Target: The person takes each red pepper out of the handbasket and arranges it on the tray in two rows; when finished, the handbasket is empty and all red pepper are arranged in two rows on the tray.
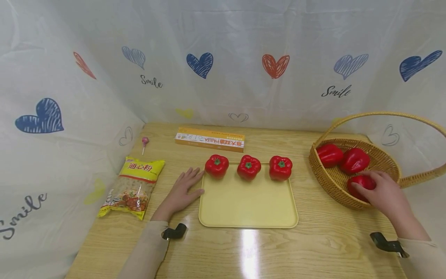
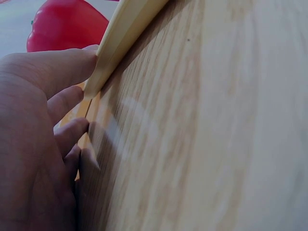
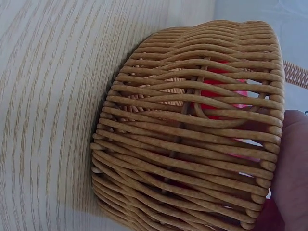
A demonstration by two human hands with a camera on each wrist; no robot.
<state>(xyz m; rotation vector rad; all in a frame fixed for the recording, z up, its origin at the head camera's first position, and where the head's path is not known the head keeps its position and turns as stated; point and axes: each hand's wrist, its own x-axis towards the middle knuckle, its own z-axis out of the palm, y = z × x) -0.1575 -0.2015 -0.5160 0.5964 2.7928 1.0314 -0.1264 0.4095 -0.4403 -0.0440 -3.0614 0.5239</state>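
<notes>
Near the desk's (image 1: pixel 331 240) right edge, the right hand (image 1: pixel 386 192) grips one of three red peppers (image 1: pixel 357 180) left in the basket (image 1: pixel 325 182); three placed peppers (image 1: pixel 249 170) line the tray's (image 1: pixel 247 205) far edge, the outstretched left hand (image 1: pixel 184 192) beside it.

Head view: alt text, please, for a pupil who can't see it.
A person's right hand grips a red pepper in a wicker basket holding two more peppers; the left hand touches a yellow tray with three peppers along its far edge. A pasta box lies beyond the tray.
</notes>
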